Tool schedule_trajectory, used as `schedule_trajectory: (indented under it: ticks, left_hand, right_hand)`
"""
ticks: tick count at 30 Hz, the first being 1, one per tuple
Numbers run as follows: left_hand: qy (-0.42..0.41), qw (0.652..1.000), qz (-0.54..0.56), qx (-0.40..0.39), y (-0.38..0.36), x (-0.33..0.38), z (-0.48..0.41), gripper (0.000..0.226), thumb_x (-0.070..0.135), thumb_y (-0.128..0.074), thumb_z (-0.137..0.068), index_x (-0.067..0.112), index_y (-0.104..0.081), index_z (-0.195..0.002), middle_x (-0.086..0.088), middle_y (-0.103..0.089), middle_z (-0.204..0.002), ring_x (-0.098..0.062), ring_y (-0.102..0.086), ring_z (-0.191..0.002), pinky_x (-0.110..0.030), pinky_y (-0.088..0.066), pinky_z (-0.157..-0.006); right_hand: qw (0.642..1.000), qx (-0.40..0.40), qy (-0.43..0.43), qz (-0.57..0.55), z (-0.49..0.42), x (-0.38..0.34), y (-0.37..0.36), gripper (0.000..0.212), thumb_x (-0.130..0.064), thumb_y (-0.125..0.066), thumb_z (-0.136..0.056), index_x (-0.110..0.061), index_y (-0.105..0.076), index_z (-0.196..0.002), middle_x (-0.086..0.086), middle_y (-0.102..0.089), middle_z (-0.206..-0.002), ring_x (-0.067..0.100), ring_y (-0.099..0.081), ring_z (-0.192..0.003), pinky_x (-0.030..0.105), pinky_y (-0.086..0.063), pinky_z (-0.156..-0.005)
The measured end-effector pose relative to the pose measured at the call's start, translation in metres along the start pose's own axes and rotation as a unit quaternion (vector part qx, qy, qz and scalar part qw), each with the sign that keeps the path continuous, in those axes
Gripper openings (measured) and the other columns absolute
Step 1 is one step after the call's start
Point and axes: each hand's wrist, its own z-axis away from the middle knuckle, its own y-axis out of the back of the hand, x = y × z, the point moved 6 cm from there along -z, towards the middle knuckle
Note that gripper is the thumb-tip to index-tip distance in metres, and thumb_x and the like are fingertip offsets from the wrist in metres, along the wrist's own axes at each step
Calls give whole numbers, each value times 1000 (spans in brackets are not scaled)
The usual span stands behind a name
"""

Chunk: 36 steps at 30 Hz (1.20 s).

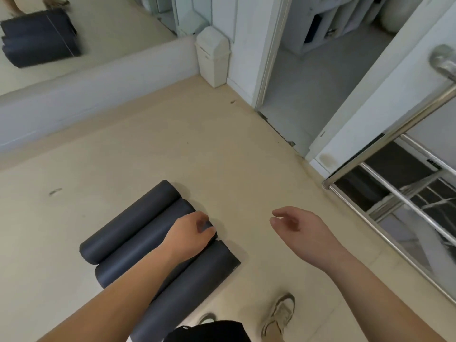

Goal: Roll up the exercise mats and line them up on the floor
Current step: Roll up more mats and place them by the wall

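noting one small pale mark (234, 268) on the end of the nearest of the mats (144, 241), too small to read. finding those dark grey mats rolled and lying side by side on the beige floor (222, 156), at about 7 o'clock from the middle of the view, touching along their lengths, ends pointing toward 1 and 7 o'clock. counting three rolls plainly, plus a further end half hidden under the left hand (192, 230); cannot tell more of that one, with the left forearm crossing the row.

seeing a mirror (98, 25) at 11 o'clock with dark rolls reflected in it, a white bin (213, 55) at 12 o'clock in the corner just beside a doorway (308, 77), and a door (385, 95) with a long steel handle (394, 135) at 2 to 3 o'clock. spotting a pale shoe (278, 314) at 5 o'clock on the floor, apart from the mats.

finding the left hand in from 7 o'clock, knuckles up, fingers curled over and gripping the far end of the half-hidden mat, between the second roll and the nearest. finding the right hand (301, 228) in from 4 o'clock, over bare floor at 3 o'clock of the mats and well apart from them, fingers loosely bent, thumb apart, gripping nothing.
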Motion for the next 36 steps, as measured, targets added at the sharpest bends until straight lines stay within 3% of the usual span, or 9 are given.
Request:
schedule_trajectory:
  ticks: [3, 6, 12, 19, 28, 32, 36]
  left_hand:
    - [29, 999, 18, 15, -12, 29, -53, 42, 43, -67, -96, 25, -63, -134, 16, -68, -118, -9, -66, -111, -29, -52, -99]
    - [68, 996, 48, 44, -20, 55, -99, 46, 49, -69, -94, 26, -64, -133, 11, -70, -124, -8, -67, -107, -35, -55, -101]
    - [128, 979, 117, 105, -8, 101, -151, 46, 43, -69, -97, 24, -62, -138, 9, -68, -125, -7, -66, -107, -29, -53, -97]
    - [211, 945, 168, 186, 72, 74, -210, 45, 39, -70, -96, 20, -63, -137, 8, -69, -121, -12, -66, -111, -34, -53, -101]
    - [311, 897, 225, 218, 183, 10, -356, 51, 36, -69, -98, 12, -59, -142, -1, -67, -130, -18, -62, -119, -24, -43, -96]
    - [341, 875, 259, 227, 233, -2, -398, 53, 37, -67, -98, 14, -57, -144, -1, -65, -136, -18, -61, -123, -23, -41, -95]
    - [378, 835, 300, 264, 270, -25, -440, 52, 39, -66, -97, 16, -58, -143, 0, -65, -135, -14, -59, -115, -24, -42, -92]
  right_hand:
    - [999, -17, 24, 26, -65, 14, 37, 18, -43, -66, -97, -35, -72, -113, -14, -71, -96, -5, -65, -84, 13, -44, -73]
    - [996, -51, 44, 58, -133, 19, 73, 21, -39, -66, -98, -30, -73, -115, -13, -71, -97, -1, -66, -90, 13, -45, -77]
    - [978, -141, 100, 120, -260, -16, 101, 24, -38, -65, -99, -26, -74, -118, -12, -72, -95, 1, -66, -91, 19, -49, -80]
    - [934, -254, 189, 163, -386, -140, 48, 22, -39, -65, -99, -29, -73, -117, -15, -72, -92, -4, -66, -85, 10, -44, -71]
    - [884, -336, 228, 230, -567, -293, -44, 26, -39, -61, -99, -26, -72, -120, -13, -71, -92, 4, -68, -86, 23, -52, -78]
    - [871, -361, 245, 225, -622, -362, -71, 22, -40, -62, -99, -29, -72, -116, -12, -72, -92, 6, -68, -85, 20, -50, -73]
    - [828, -410, 274, 267, -682, -417, -122, 21, -41, -63, -98, -30, -73, -112, -11, -73, -90, 7, -68, -83, 23, -53, -76]
